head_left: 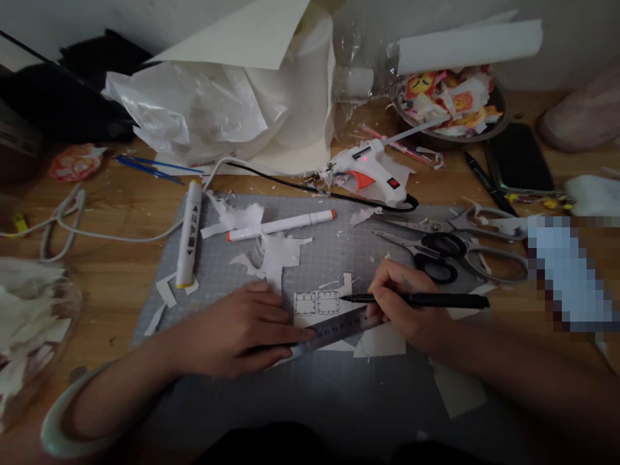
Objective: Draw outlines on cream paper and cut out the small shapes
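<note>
My right hand (pixel 404 297) grips a black pen (pixel 448 301), its tip at the right side of a small white piece of paper (pixel 310 318). Two small boxes with scalloped outlines are drawn in black on that paper. A metal ruler (pixel 339 328) lies slanted across the paper's lower part, and the fingers of my right hand rest by its right end. My left hand (pixel 247 330) lies flat at the left, fingers stretched out, with the index fingertip on the ruler. Under these is a grey cutting mat (pixel 232 400). Paper scraps (pixel 380 342) lie beside the ruler.
Beyond the mat lies a white glue gun (pixel 375 169) with its cord. Scissors (pixel 443 248) are at the right, a yellow-ended marker (pixel 189 232) and an orange-ended marker (pixel 281 225) at the left. A bowl (pixel 498 110) of scraps and a phone (pixel 519 158) stand farther back.
</note>
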`<state>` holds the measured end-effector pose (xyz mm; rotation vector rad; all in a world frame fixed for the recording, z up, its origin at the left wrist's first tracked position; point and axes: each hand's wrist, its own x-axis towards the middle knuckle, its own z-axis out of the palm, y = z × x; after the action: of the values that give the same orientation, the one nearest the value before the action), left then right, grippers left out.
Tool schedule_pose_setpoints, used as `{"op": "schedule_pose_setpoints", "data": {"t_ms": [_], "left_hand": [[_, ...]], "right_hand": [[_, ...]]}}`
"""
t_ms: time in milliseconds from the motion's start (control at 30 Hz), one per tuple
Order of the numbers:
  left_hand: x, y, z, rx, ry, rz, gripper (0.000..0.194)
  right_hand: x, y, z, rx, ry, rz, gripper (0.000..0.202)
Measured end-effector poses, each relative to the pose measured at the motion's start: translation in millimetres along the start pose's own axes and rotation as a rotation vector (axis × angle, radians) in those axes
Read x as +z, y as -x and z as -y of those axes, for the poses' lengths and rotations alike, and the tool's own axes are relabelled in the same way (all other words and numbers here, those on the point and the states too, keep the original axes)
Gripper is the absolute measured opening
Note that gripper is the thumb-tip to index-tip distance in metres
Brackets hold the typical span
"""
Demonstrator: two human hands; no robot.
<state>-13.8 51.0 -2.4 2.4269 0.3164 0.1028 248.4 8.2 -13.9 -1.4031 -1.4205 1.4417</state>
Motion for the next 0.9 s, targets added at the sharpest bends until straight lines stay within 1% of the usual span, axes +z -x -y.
{"op": "schedule_pose_setpoints", "data": {"t_ms": [133, 200, 400, 500, 600, 767, 833, 900], "left_hand": [[0.9, 1, 1, 0.009, 0.001, 0.008, 0.031], [1.5, 2, 2, 0.008, 0.004, 0.017, 0.031], [1.4, 2, 2, 0.013, -0.011, 0.02, 0.031], [2.4, 2, 2, 0.017, -0.013, 0.031, 0.031], [4.2, 3, 3, 0.028, -0.022, 0.036, 0.032], [4.7, 4, 1, 0.061, -0.067, 0.0, 0.031], [4.6, 4, 0, 0.066, -0.084, 0.0, 0.032], [5.3, 4, 0, 0.064, -0.109, 0.001, 0.032]], "right_hand": [[0, 0, -2, -0.025, 0.019, 0.006, 0.014], [-1, -2, -1, -0.007, -0.014, 0.023, 0.013], [-3, -14, 12, 0.198, -0.236, -0.018, 0.012], [-3, -18, 14, 0.233, -0.298, -0.01, 0.012], [-3, -18, 13, 0.214, -0.296, -0.02, 0.012], [2, -15, 12, 0.141, -0.199, -0.009, 0.011], [3, -13, 10, 0.08, -0.151, -0.033, 0.013], [5, -11, 6, -0.019, -0.085, -0.065, 0.02]]}}
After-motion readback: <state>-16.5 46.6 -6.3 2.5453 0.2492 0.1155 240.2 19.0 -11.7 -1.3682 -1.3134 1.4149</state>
